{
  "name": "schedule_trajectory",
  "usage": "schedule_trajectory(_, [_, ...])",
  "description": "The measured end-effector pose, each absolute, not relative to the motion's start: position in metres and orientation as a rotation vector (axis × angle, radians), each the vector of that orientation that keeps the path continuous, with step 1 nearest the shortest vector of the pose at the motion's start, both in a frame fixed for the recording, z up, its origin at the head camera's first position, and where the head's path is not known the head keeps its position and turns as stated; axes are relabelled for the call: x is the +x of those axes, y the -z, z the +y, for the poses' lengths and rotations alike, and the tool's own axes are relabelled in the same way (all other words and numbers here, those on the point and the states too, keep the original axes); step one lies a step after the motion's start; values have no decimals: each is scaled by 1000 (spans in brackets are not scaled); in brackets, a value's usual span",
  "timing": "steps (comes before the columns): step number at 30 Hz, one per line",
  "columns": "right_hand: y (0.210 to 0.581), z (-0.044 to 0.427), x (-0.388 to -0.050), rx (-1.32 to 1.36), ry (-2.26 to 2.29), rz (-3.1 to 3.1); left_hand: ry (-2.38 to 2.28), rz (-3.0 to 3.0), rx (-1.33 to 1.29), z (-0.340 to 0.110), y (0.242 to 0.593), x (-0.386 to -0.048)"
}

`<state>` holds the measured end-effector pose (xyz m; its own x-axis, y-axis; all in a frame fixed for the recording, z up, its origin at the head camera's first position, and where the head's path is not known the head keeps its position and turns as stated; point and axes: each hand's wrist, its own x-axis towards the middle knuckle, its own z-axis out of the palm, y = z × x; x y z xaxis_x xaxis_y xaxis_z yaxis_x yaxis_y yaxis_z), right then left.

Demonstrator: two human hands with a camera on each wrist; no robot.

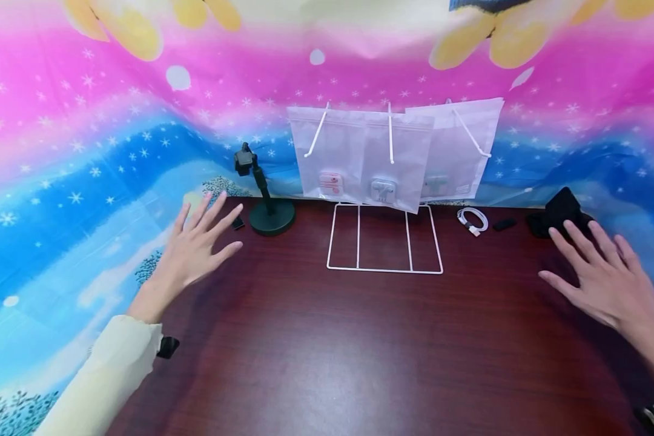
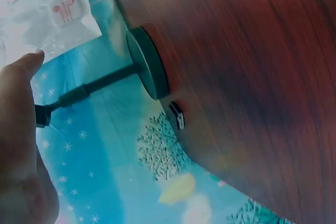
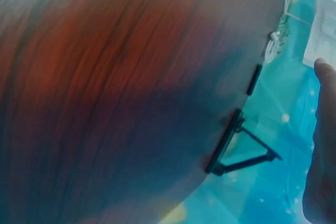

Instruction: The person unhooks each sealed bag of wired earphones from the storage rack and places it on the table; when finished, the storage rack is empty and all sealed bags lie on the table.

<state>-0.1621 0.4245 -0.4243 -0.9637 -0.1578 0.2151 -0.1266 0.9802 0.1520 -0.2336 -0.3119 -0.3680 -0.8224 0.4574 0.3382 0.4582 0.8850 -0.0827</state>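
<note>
I am holding my left hand (image 1: 193,248) out at the left of the head view, its fingers spreading nearly straight and gripping nothing. At the right of that frame my right hand (image 1: 605,275) is reaching forward the same way, fingers fanned, palm bare of anything.

Near my left fingertips a small black item (image 1: 238,223) is lying beside the round base of a dark adjustable phone stand (image 1: 272,221), which is standing upright at upper left of centre. Just past my right fingertips, at the right, a black folding stand (image 1: 564,209) is sitting at the back of the dark red wood-grain tabletop (image 1: 327,339).

In the upper centre a white wire display rack (image 1: 384,270) is standing, and three translucent pouches (image 1: 409,157) are hanging from its prongs, each showing a small earphone case low down. To their right a coiled white cable (image 1: 475,231) is lying next to a short black stick (image 1: 504,224). A snowflake-patterned backdrop (image 1: 76,157) is hanging behind everything.
</note>
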Motion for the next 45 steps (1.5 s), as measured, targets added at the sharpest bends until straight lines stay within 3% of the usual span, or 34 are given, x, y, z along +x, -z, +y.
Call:
schedule_trajectory(9, [436, 391, -189, 446, -373, -2890, 758, -2694, -785, -272, 348, -234])
schedule_trajectory(16, [446, 354, -212, 646, -836, -2934, 1171, -2649, -687, -248, 328, -232])
schedule_trajectory(22, [455, 334, -231, 607, -1084, -3045, 1472, -2576, -679, -231, 318, -236])
schedule_trajectory(34, [466, 296, -265, 569, -1256, -3038, 1949, -2306, -732, -199, 303, -266])
schedule_trajectory(45, [468, 291, -272, 601, -1117, -3116, 1985, -2259, -624, -183, 299, -295])
